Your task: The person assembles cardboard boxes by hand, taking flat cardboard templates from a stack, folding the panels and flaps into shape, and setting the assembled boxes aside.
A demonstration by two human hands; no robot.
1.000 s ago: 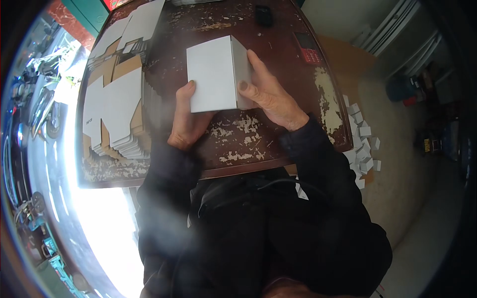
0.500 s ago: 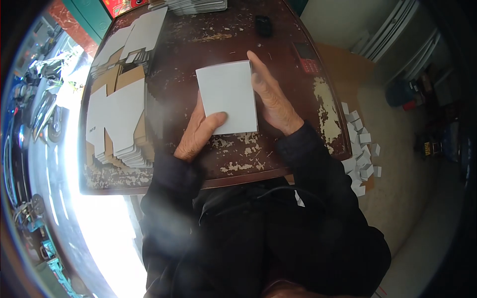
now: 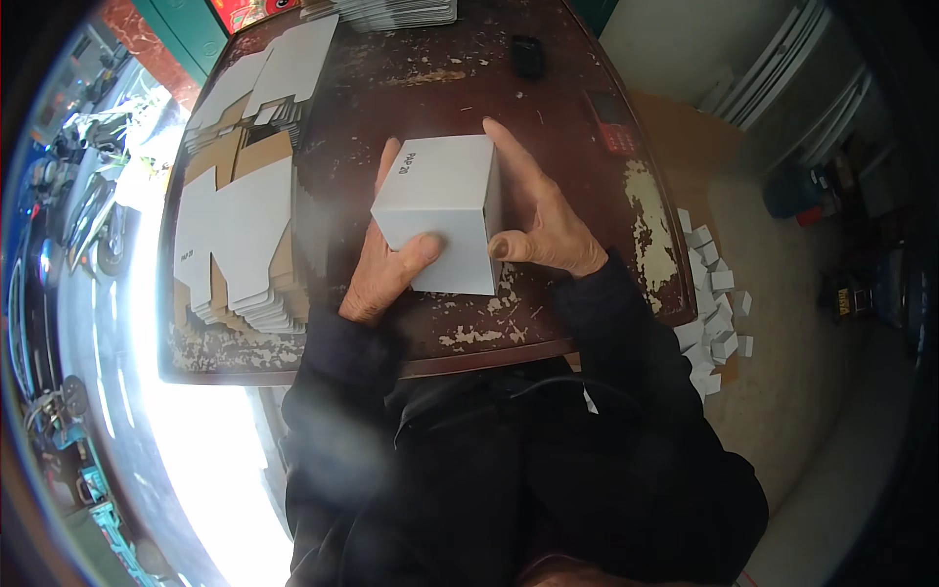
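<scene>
A white cardboard box (image 3: 440, 235), closed into a block and printed "PAP 20" on its upper face, is tilted between my two hands over the table. My left hand (image 3: 386, 264) grips its left side, thumb across the near face and fingers partly hidden behind. On the other side, my right hand (image 3: 548, 220) curves around the box, thumb at the near right edge and a fingertip by the far corner. A gap shows between that palm and the box. To the left lies a stack of flat, unfolded box blanks (image 3: 240, 235), white with brown inner sides.
The worn red-brown table (image 3: 430, 108) has flaking paint. A black object (image 3: 527, 57) and a red device like a calculator (image 3: 613, 127) lie toward its far right. More flat cardboard (image 3: 401, 12) is stacked at the back. Several small white boxes (image 3: 722, 318) are heaped on the floor at right.
The box has tipped so that its printed face and right side now show. My right hand's thumb has come down to the box's near edge.
</scene>
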